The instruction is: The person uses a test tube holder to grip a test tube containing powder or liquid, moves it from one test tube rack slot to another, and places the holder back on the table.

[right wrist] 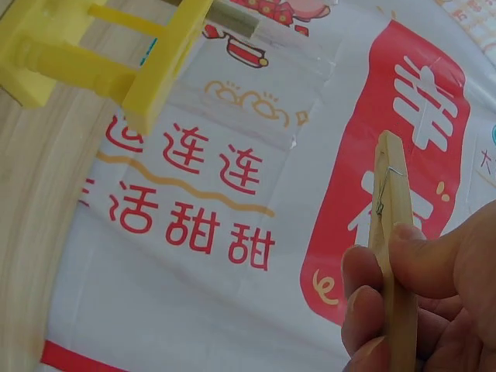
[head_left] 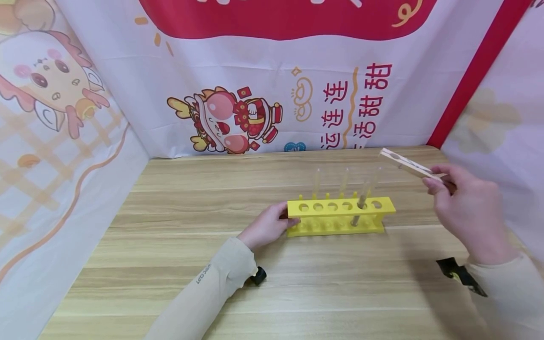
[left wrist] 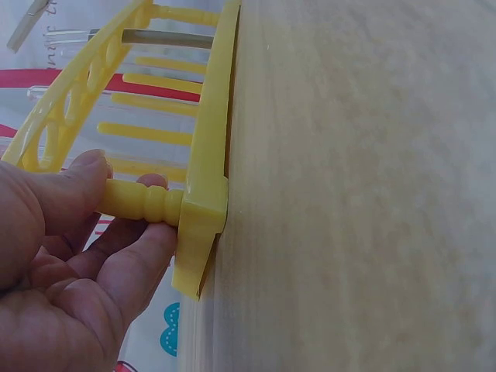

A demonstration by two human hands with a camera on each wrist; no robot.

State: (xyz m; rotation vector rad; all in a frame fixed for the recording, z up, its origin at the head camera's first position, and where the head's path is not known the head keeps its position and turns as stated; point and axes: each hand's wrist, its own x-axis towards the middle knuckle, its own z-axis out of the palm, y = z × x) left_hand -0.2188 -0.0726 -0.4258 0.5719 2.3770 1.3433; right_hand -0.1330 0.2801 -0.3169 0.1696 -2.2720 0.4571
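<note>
A yellow test tube rack point(head_left: 340, 206) stands upright on the table. My left hand point(head_left: 268, 225) holds its left end; in the left wrist view the thumb and fingers are round the ridged end post point(left wrist: 143, 201). One clear test tube point(head_left: 361, 203) leans in a hole toward the right end, something greyish in its lower part. Several other clear tubes point(head_left: 316, 183) sit behind, over the rear pegs. To the right and above the table, my right hand point(head_left: 471, 212) grips a wooden test tube holder point(right wrist: 394, 225) with a wire spring, its tip apart from the tubes.
The wood-grain table point(head_left: 178, 278) runs beneath the rack. A printed white and red cloth point(head_left: 263, 61) hangs along the back edge, with more printed cloth at the left point(head_left: 63, 141) and right sides.
</note>
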